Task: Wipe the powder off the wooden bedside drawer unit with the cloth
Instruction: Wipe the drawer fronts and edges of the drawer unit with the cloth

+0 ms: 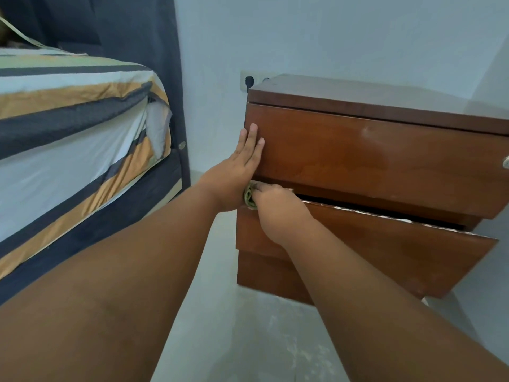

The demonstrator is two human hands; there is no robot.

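The wooden bedside drawer unit point(358, 150) stands against the wall at the right, reddish brown. Its lower drawer point(399, 249) is pulled out at an angle, with white powder along its top edge. My left hand point(239, 166) lies flat with fingers spread against the left end of the upper drawer front. My right hand point(275, 208) is closed around a small green cloth point(249, 198), bunched at the left end of the gap between the two drawers. Most of the cloth is hidden by my fingers. A faint pale smear shows on the upper drawer front.
A bed point(77, 139) with a striped sheet and a dark frame fills the left side. A wall socket point(249, 81) sits behind the unit's top left corner. A metal knob point(506, 162) shows at the right edge. The pale floor point(248, 340) has powdery marks.
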